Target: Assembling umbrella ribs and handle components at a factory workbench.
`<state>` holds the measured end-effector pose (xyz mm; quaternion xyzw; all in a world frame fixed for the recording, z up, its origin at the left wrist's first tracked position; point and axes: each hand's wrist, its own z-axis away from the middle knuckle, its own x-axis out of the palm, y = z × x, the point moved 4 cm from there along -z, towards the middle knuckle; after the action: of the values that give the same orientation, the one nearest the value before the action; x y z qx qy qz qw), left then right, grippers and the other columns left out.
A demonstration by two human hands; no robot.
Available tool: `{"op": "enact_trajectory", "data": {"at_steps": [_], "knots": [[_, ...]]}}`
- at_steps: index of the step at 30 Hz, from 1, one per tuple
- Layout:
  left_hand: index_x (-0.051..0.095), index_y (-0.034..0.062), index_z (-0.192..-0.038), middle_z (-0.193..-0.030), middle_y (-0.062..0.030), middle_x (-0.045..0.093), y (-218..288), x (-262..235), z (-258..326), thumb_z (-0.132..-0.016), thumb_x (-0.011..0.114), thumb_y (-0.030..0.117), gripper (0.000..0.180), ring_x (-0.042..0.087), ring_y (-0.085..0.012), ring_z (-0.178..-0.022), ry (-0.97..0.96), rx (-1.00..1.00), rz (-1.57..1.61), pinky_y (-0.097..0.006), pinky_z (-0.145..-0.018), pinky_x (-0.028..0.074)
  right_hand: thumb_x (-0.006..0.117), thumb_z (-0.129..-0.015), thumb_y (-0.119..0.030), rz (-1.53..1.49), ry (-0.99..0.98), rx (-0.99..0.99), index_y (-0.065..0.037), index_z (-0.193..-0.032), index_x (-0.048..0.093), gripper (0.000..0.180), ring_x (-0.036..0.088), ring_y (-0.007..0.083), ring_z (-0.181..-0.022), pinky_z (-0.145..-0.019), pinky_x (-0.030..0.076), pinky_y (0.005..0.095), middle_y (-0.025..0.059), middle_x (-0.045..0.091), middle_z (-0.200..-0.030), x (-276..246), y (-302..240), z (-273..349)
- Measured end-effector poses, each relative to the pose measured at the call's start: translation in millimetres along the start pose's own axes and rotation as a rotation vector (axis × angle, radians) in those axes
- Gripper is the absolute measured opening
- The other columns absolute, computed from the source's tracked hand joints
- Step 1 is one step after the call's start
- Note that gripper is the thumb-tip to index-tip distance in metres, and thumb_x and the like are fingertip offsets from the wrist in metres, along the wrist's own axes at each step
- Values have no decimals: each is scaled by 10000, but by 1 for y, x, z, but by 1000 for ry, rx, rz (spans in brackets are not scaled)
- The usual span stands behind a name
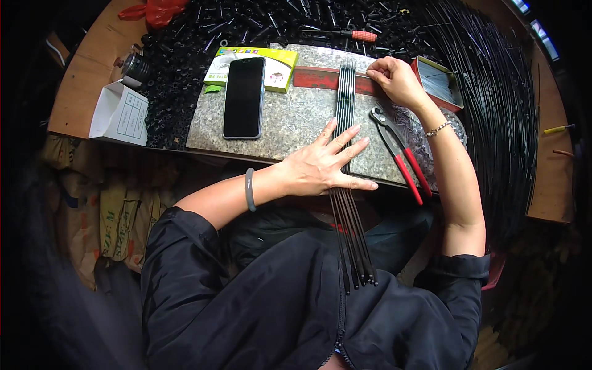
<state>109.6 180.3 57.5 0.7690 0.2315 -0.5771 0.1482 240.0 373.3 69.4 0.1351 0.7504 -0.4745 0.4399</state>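
Observation:
A row of thin dark metal rods (pixel 346 89) lies side by side across a speckled stone slab (pixel 246 157). Their far ends cross a red strip (pixel 316 78), and their near ends hang past the slab's edge over my lap. My left hand (pixel 317 165) is open, its fingers spread over the rods, resting on them. Beside the rods' far ends, my right hand (pixel 394 80) is closed in a pinch above the red strip. Whatever it holds is too small to make out. Pincers with red handles (pixel 399 154) lie on the slab to the right of the rods.
Left of the rods, a black phone (pixel 244 98) leans over a yellow-green box (pixel 280 68). A red tin (pixel 439 83) of thin pins stands at the right. Dark bolts (pixel 246 24), a red-handled screwdriver (pixel 362 36), long black rods (pixel 487 111) and a white carton (pixel 120 114) surround the slab.

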Motion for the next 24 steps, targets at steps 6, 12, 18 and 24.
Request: {"op": "enact_trajectory", "data": {"at_steps": [6,12,18,24], "knots": [[281,502,-1323,-1328,-223,378,0,1,0,-804,526,289,612,352,-411,-1248,11,-11,4,-633,-978,269,616,-821,-132,11,0,-9,26,-875,633,168,555,121,-682,-647,456,263,80,590,-766,0,0,-1],[338,493,-1303,-1364,-192,341,0,-3,-1,-824,455,158,596,353,-420,-1245,21,-19,86,-632,-957,303,621,-815,-143,62,41,-17,7,-881,641,165,554,151,-682,-653,454,280,85,580,-758,4,-3,-3],[340,503,-1297,-1391,-163,316,0,-3,-1,-821,467,174,592,318,-426,-1264,-16,-27,95,-633,-968,290,617,-817,-145,102,96,-79,-12,-885,640,151,531,166,-660,-639,443,294,81,571,-747,5,-7,-3],[368,508,-1277,-1407,-157,287,-1,-1,-1,-845,493,296,498,287,-439,-1274,-20,-33,100,-647,-958,288,616,-806,-85,-79,32,-58,-4,-869,591,105,464,101,-627,-601,417,244,43,531,-733,8,-5,-6]]}}
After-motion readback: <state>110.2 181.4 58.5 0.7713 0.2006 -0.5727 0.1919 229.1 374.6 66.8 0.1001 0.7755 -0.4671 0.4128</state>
